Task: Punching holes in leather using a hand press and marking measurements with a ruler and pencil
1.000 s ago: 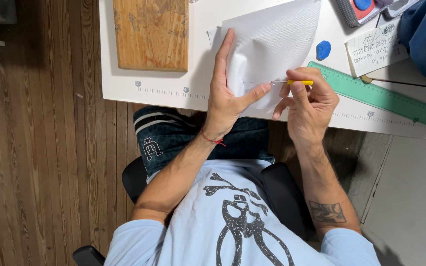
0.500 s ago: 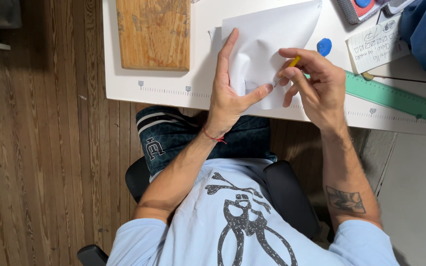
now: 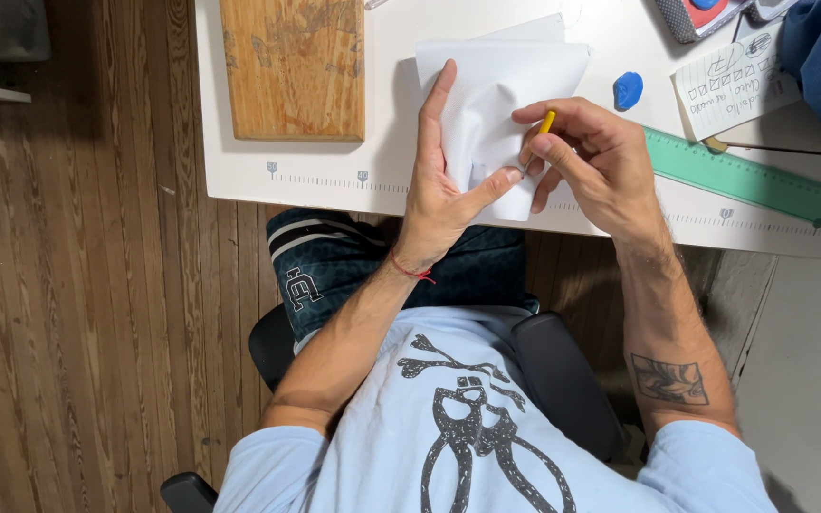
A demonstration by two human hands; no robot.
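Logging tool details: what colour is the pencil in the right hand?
Yellow. The pencil shows between the right hand fingers in the head view, over the white paper.

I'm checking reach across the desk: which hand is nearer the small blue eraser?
Right. The right hand, gripping a yellow pencil, lies just beside the blue eraser; the left hand presses the white paper farther away.

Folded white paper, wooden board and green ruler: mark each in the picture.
folded white paper (image 3: 510, 81), head view, upper flat face.
wooden board (image 3: 292, 66), head view, centre of top.
green ruler (image 3: 753, 180), head view, middle of strip.
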